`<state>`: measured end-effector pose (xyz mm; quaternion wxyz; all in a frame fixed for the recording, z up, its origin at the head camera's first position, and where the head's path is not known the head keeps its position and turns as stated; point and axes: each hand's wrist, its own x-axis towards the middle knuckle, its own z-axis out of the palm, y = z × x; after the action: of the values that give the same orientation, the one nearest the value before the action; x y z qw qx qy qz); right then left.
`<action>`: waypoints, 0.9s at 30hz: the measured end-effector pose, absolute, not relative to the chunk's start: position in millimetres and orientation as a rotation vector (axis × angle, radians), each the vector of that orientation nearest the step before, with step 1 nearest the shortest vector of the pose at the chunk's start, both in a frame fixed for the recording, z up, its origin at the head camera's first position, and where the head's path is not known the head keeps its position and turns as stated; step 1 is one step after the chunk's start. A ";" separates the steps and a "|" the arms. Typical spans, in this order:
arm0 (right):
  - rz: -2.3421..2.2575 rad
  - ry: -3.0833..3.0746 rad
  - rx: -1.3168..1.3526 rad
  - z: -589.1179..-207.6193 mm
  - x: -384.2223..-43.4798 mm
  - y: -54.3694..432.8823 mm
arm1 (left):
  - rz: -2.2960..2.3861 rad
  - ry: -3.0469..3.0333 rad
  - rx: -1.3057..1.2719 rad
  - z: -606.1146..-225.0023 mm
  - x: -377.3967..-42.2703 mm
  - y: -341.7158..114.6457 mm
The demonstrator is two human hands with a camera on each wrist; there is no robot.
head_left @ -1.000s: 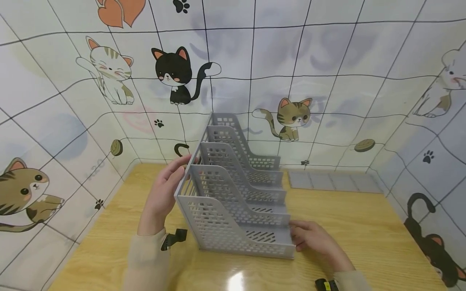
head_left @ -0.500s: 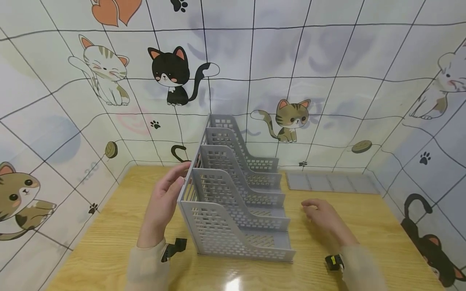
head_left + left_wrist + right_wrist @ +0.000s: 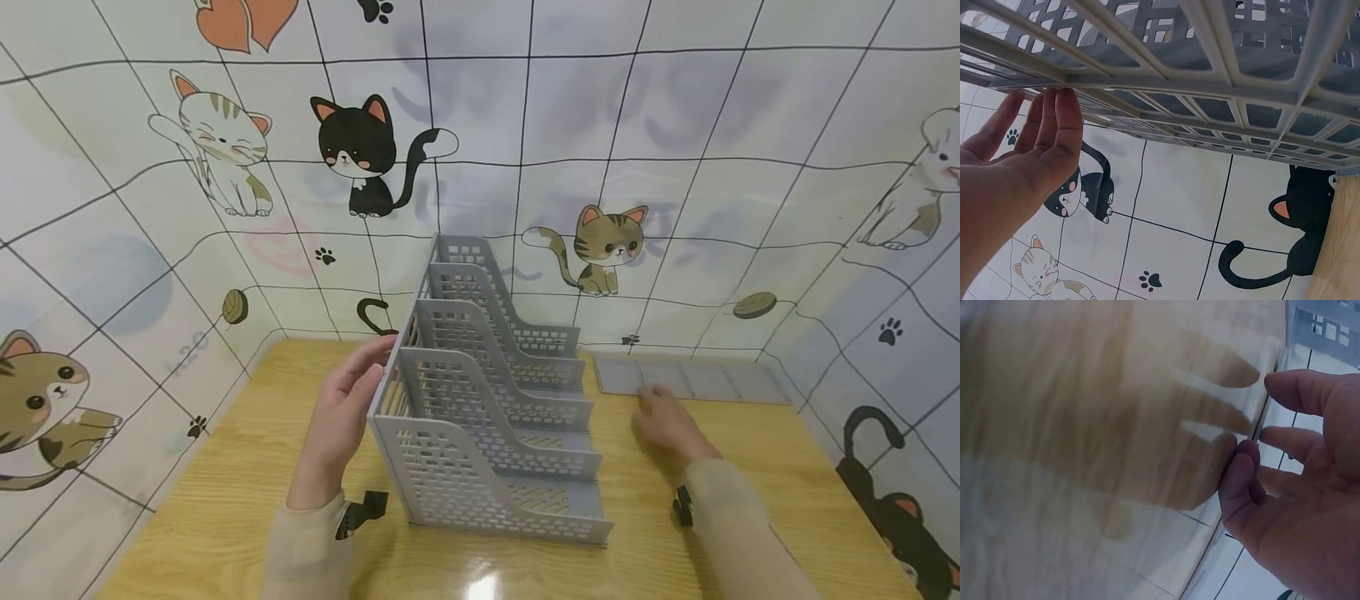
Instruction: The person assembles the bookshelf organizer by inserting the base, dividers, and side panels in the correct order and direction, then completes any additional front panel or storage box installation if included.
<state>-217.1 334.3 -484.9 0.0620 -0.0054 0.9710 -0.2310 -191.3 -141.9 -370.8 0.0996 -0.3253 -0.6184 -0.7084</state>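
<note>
A grey plastic desk file rack (image 3: 442, 479) with perforated walls and several upright compartments stands on the table, its compartments bare of files. My left hand (image 3: 341, 421) rests at its left side; in the left wrist view, the fingers (image 3: 1067, 122) lie extended with their tips against the slatted wall (image 3: 1229, 94). Toward the back right, my right hand (image 3: 669, 423) reaches over the table, fingertips right at the near edge of a flat grey panel (image 3: 701, 381). Seen from the right wrist, the fingers (image 3: 1241, 478) are loosely bent, with nothing visible between them.
The wooden table (image 3: 757, 492) is glossy and mirrors the right hand in the right wrist view. A white grid-lined wall covering (image 3: 480, 108) printed with cartoon cats encloses the table at the back and both sides. The panel lies near the back wall.
My right hand has left the rack's front right edge and moved away to the back right, up to the flat panel. The left hand stays at the rack, which has barely shifted.
</note>
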 end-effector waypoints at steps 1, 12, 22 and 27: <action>-0.687 2.934 -0.020 -484.9 -216.3 334.6 | -2.094 -1.833 -0.962 -370.7 -191.0 -141.9; -0.701 2.955 -0.097 -483.2 -196.6 338.0 | -2.100 -1.840 -0.969 -369.9 -190.0 -142.9; -0.885 3.006 -0.111 -487.8 -177.6 347.8 | -2.108 -1.837 -0.974 -369.7 -189.8 -144.1; -0.829 2.997 -0.016 -485.9 -169.6 352.4 | -2.120 -1.825 -0.988 -370.6 -190.2 -143.8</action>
<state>-169.6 352.4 -485.9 0.0162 -0.0051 0.9637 -0.2665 -190.2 -143.8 -370.6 0.0872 -0.3316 -0.6129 -0.7119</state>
